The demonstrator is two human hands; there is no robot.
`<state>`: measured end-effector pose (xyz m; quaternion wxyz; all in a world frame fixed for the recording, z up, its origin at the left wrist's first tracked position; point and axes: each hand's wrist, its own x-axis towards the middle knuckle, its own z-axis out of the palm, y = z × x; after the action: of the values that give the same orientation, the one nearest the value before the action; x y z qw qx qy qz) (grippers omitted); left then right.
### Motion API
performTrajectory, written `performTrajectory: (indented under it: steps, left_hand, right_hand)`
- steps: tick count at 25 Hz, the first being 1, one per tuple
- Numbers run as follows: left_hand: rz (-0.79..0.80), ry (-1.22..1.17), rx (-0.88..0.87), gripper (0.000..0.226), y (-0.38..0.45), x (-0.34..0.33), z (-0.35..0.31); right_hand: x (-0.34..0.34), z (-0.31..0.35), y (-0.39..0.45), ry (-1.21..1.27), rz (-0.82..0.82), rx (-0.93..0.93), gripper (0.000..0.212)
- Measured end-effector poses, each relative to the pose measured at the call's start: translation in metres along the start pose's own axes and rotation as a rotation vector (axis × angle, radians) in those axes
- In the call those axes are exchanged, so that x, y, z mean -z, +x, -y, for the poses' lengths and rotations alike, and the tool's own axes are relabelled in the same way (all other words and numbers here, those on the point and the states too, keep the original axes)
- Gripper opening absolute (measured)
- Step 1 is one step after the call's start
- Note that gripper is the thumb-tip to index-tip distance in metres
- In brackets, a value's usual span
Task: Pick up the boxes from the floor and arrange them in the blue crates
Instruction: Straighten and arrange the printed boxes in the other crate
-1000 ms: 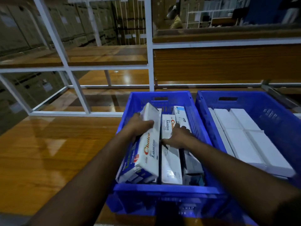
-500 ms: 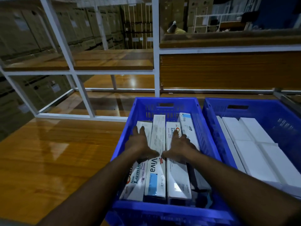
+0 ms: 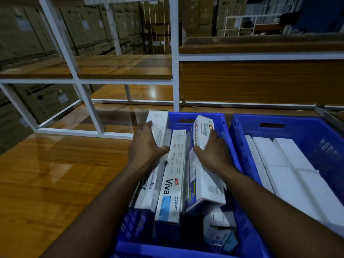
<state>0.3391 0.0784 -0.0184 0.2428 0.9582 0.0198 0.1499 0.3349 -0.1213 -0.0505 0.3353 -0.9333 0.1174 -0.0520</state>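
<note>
The task looks well along. The right-hand blue crate [image 3: 290,127], at the right of the frame, already holds neat rows of plain white boxes [image 3: 286,164] lying flat. The nearer blue crate [image 3: 236,151], at centre bottom, is part filled and not yet tidy: its long cartons stand on edge at different tilts, and a small box [image 3: 217,228] lies loose at the near end.

The left hand [image 3: 147,146] grips a long white carton [image 3: 160,127] whose far end rises above the crate's far rim. The right hand [image 3: 214,151] grips a "Choice" carton [image 3: 202,131], white with red and blue print, tilted up at its far end. Between them a "Viva" carton [image 3: 173,183] lies untouched. What seems left is settling these cartons straight. No floor boxes are in view; the crates sit on a glossy wooden surface [image 3: 55,174].
</note>
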Motion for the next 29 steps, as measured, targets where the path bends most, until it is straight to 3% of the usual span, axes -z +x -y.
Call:
performTrajectory:
  steps: [4,10,15,19,23,26,29]
  left_hand:
    - [-0.107,-0.151,0.012,0.097,0.019,0.016,-0.003]
    - [-0.138,-0.347,-0.005,0.096,0.031,0.033,-0.002]
    - [-0.133,-0.405,-0.028,0.079,0.034,0.047,-0.001]
    - [-0.031,-0.342,0.021,0.064,0.035,0.043,0.001]
    - [0.017,-0.334,0.094,0.071,0.033,0.036,0.008]
    - [0.020,-0.344,0.136,0.067,0.033,0.033,0.014]
    - [0.006,-0.392,0.160,0.082,0.042,0.025,0.024]
  right_hand:
    - [0.000,-0.005,0.005,0.253,-0.099,-0.023,0.089]
    - [0.025,-0.003,0.006,0.585,-0.032,-0.060,0.079]
    - [0.047,0.002,0.003,0.677,-0.167,-0.039,0.059]
    - [0.040,0.019,0.004,0.920,0.041,-0.153,0.044]
    - [0.018,0.031,0.006,0.915,0.118,-0.166,0.048]
    - [0.017,0.037,0.008,0.858,0.064,-0.172,0.044]
    - [0.026,0.035,0.012,0.824,-0.001,-0.190,0.042]
